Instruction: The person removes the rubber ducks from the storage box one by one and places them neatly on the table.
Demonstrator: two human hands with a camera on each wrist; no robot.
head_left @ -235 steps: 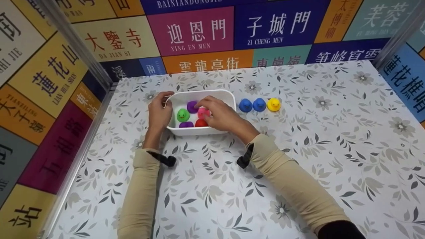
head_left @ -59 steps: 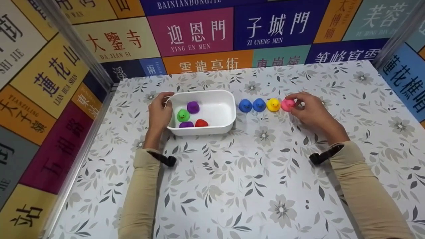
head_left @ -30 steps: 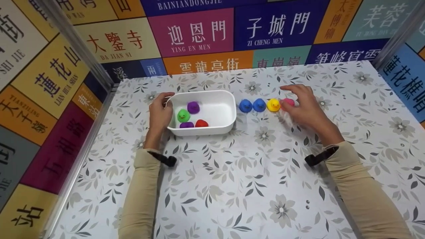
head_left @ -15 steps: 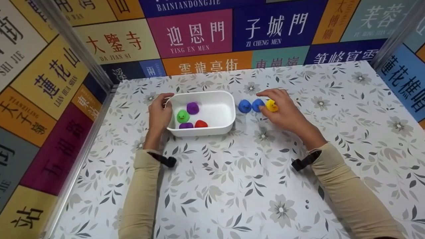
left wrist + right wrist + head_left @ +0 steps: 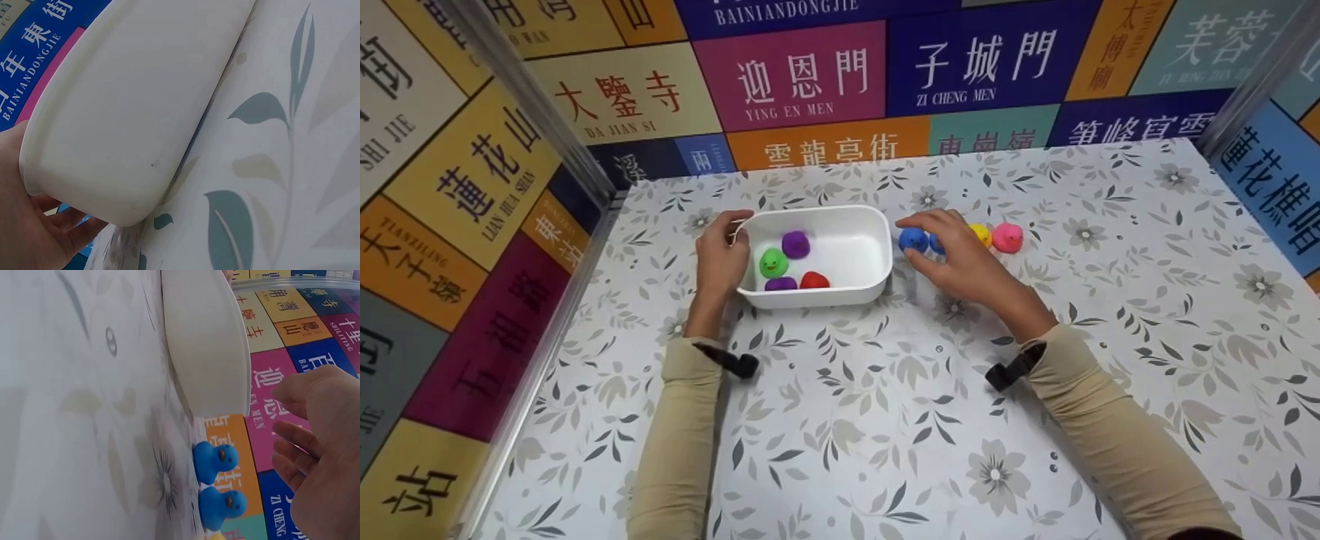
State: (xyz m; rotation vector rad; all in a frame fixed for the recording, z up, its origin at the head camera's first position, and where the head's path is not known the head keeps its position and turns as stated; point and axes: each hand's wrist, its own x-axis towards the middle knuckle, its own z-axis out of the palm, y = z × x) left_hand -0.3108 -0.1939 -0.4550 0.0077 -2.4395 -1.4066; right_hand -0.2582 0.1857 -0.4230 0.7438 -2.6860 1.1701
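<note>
My left hand grips the left end of a white plastic box, thumb at the rim. Inside lie a green toy duck, a purple one, and purple and red ones half hidden by the front wall. Right of the box, a row holds a blue duck, a second blue duck, a yellow duck and a pink duck. Over this row hovers my right hand, fingers loosely spread and holding nothing, partly covering the second blue and yellow ducks.
The table is covered with a white leaf-and-flower cloth. Colourful panels with lettering rise behind it and on both sides. A black wrist camera sits on each sleeve cuff.
My right hand took the pink duck from the box, set it at the row's right end, let go, and has moved left over the row. The left hand has stayed on the box.
</note>
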